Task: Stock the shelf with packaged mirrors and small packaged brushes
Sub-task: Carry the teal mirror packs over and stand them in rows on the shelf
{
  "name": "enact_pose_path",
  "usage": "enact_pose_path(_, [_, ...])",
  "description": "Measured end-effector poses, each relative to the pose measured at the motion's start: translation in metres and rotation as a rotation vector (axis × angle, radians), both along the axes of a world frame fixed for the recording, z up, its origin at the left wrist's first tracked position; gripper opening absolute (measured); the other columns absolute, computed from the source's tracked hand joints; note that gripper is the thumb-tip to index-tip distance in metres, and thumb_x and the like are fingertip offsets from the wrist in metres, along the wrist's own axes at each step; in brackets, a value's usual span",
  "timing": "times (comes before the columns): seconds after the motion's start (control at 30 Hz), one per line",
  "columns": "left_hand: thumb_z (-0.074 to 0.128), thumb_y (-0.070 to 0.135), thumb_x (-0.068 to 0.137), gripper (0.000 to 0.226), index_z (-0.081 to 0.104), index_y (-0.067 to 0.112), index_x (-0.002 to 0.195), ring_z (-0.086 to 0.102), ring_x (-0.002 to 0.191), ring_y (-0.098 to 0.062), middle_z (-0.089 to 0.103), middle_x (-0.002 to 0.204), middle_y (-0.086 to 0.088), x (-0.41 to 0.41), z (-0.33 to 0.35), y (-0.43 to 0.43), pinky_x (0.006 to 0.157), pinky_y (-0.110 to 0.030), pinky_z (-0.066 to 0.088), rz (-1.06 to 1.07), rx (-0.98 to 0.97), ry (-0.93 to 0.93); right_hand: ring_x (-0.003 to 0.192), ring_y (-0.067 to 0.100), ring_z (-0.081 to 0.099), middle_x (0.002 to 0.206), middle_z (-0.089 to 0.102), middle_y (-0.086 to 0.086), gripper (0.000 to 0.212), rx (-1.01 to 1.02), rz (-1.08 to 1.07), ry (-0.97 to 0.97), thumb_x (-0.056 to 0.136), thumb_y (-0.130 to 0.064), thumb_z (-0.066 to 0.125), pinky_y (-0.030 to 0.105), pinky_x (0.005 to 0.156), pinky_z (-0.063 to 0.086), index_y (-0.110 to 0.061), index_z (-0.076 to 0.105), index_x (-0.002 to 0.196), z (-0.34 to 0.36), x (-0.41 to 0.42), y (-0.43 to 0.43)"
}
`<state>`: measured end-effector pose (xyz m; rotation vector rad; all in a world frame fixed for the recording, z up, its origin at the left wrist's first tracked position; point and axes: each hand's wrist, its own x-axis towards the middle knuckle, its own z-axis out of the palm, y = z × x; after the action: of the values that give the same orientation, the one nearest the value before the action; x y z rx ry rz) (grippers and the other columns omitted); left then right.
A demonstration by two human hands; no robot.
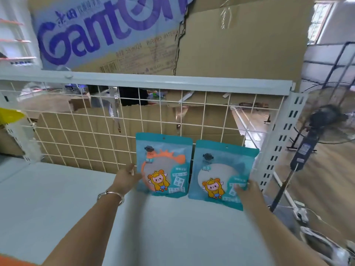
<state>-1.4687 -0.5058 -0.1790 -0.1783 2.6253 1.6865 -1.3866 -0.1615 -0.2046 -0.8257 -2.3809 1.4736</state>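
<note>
PROGRESS: early; two packets are being stood on the shelf (57, 198) against the wire grid (76, 131), no brushes showing | left hand (126, 177) is gripping the orange-rimmed mirror packet (163, 166) by its edge | right hand (247, 191) is pinching the plain mirror packet (221, 169) just beside | CONTAINERS: each pouch is holding one round mirror; cardboard box (240, 45) overhead, contents hidden

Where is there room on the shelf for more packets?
Bare shelf lies left of the orange-rimmed packet, along the wire grid to the left post. The right end is crowded: the second packet nearly reaches the right post.
</note>
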Motion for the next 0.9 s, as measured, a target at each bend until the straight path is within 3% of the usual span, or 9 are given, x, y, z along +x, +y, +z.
enact_pose_path(0.13, [0.065, 0.002, 0.085, 0.032, 0.062, 0.006, 0.117, 0.066, 0.080, -0.011, 0.070, 0.091, 0.002, -0.017, -0.008, -0.002, 0.067, -0.023, 0.051, -0.050, 0.142, -0.043, 0.083, 0.028, 0.065, 0.092, 0.068, 0.013, 0.004, -0.072, -0.042, 0.043, 0.091, -0.010, 0.057, 0.045, 0.081, 0.054, -0.011, 0.060, 0.094, -0.009, -0.008, 0.003])
enact_pose_path(0.27, [0.066, 0.003, 0.084, 0.019, 0.066, 0.011, 0.102, 0.066, 0.065, 0.000, 0.072, 0.071, 0.013, -0.026, -0.016, -0.007, 0.056, -0.015, 0.049, -0.061, 0.187, -0.091, 0.084, 0.028, 0.064, 0.095, 0.066, 0.013, 0.008, -0.195, -0.010, 0.074, 0.093, -0.004, 0.054, 0.038, 0.078, 0.051, -0.010, 0.057, 0.090, -0.008, -0.011, 0.003])
enact_pose_path(0.4, [0.068, 0.010, 0.084, 0.014, 0.068, 0.017, 0.096, 0.067, 0.065, 0.000, 0.073, 0.069, 0.014, -0.028, -0.024, -0.007, 0.054, -0.014, 0.050, -0.100, 0.227, -0.101, 0.088, 0.025, 0.066, 0.094, 0.066, 0.005, 0.010, -0.270, 0.030, 0.082, 0.096, -0.008, 0.050, 0.036, 0.077, 0.052, -0.014, 0.058, 0.099, -0.007, -0.010, 0.000])
enact_pose_path(0.5, [0.073, 0.025, 0.081, 0.010, 0.073, 0.022, 0.090, 0.065, 0.086, -0.017, 0.075, 0.087, 0.003, -0.024, -0.025, -0.008, 0.076, -0.027, 0.050, -0.146, 0.222, -0.141, 0.088, 0.026, 0.065, 0.095, 0.066, 0.006, 0.011, -0.306, 0.058, 0.085, 0.097, -0.008, 0.048, 0.033, 0.074, 0.053, -0.012, 0.057, 0.103, -0.006, -0.009, -0.002])
enact_pose_path(0.57, [0.072, 0.022, 0.081, 0.007, 0.074, 0.021, 0.088, 0.066, 0.091, -0.021, 0.075, 0.089, 0.000, -0.017, -0.026, -0.012, 0.084, -0.031, 0.051, -0.166, 0.249, -0.143, 0.088, 0.027, 0.064, 0.096, 0.066, 0.008, 0.014, -0.333, 0.075, 0.091, 0.096, -0.006, 0.049, 0.035, 0.077, 0.052, -0.008, 0.058, 0.106, -0.005, -0.007, -0.002])
enact_pose_path(0.77, [0.068, 0.016, 0.085, 0.010, 0.071, 0.018, 0.094, 0.069, 0.093, -0.020, 0.076, 0.089, 0.001, 0.027, -0.017, -0.048, 0.075, -0.026, 0.055, 0.018, 0.319, -0.072, 0.097, 0.025, 0.066, 0.105, 0.067, 0.008, 0.019, -0.398, 0.277, 0.012, 0.094, -0.012, 0.054, 0.040, 0.086, 0.054, -0.007, 0.058, 0.112, 0.004, -0.014, -0.017])
enact_pose_path(0.9, [0.065, 0.016, 0.087, 0.006, 0.070, 0.017, 0.091, 0.067, 0.090, -0.020, 0.073, 0.092, -0.002, 0.075, -0.004, -0.099, 0.078, -0.027, 0.054, 0.211, 0.270, 0.001, 0.084, 0.017, 0.071, 0.095, 0.072, 0.002, 0.013, -0.443, 0.480, 0.028, 0.093, -0.010, 0.056, 0.028, 0.068, 0.057, -0.011, 0.063, 0.104, 0.016, -0.028, -0.067])
